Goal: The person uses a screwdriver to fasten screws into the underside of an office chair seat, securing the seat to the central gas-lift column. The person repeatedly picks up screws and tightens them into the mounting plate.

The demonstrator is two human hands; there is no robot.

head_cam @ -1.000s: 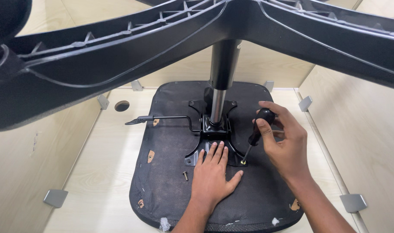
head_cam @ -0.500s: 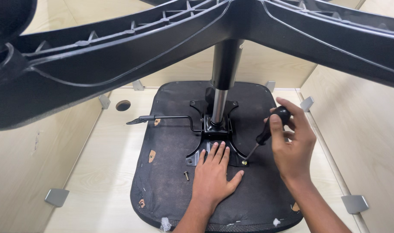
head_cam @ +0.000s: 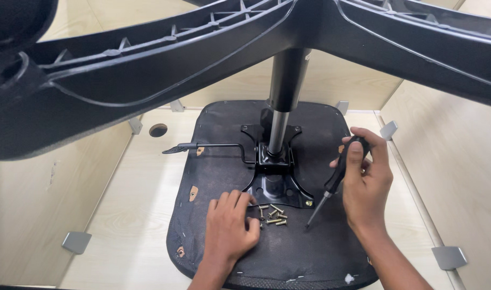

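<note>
Fingers (head_cam: 240,201) perhaps touching screws (head_cam: 272,215), beside mounting plate (head_cam: 278,185).

Wooden panels (head_cam: 38,198): pale, walling the tabletop (head_cam: 132,215)
Metal corner brackets (head_cam: 76,241): grey, along panel bases
Round hole (head_cam: 158,130): far-left tabletop

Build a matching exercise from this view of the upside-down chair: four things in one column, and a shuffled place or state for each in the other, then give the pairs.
Things
1. small brass-coloured screws
2. black-handled screwdriver
3. thin black metal lever
4. shiny grey gas cylinder

Places or states
A. stands upright in the middle of the black metal plate
B. held tilted in the right hand, tip down by the seat
C. sticks out sideways toward the left of the picture
D. lie loose in a small heap beside the left hand

Pairs: 1-D, 2-B, 3-C, 4-A
</note>
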